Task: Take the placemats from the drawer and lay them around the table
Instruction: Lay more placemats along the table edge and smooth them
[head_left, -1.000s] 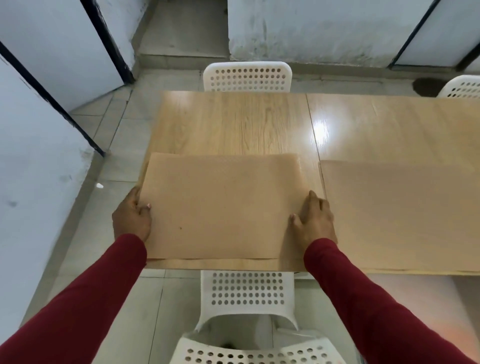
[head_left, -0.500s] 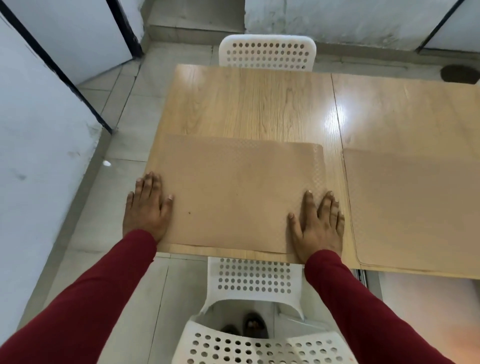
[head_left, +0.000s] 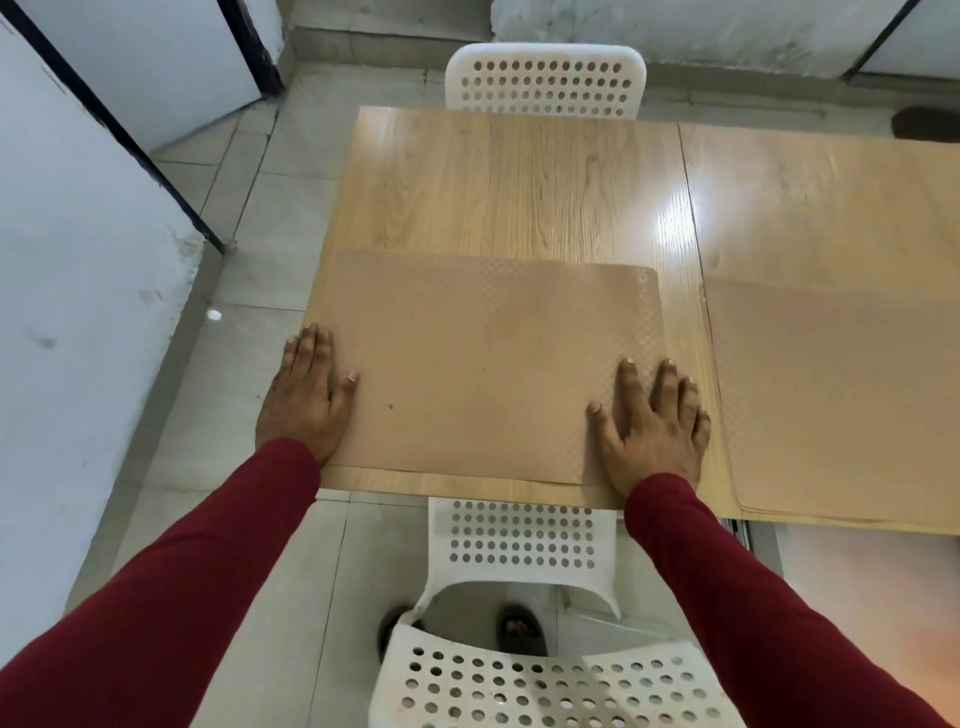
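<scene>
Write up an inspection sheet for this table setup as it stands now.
Surface: wooden table, glossy, far half bare.
Job's things: near placemat flat at the near edge; second placemat flat to its right, apart.
Clutter: nothing seen.
Grippers: left hand flat on the mat's left edge; right hand flat on its right corner.
Cables: nothing seen.
Surroundings: white perforated chairs, near and far; tiled floor.

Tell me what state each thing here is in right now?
Near placemat: flat on the table, both hands on it.
Right placemat: flat, untouched.
Left hand: open, palm down on the mat's left edge.
Right hand: open, fingers spread on the mat's right corner.
Near chair: pushed under the table.
</scene>
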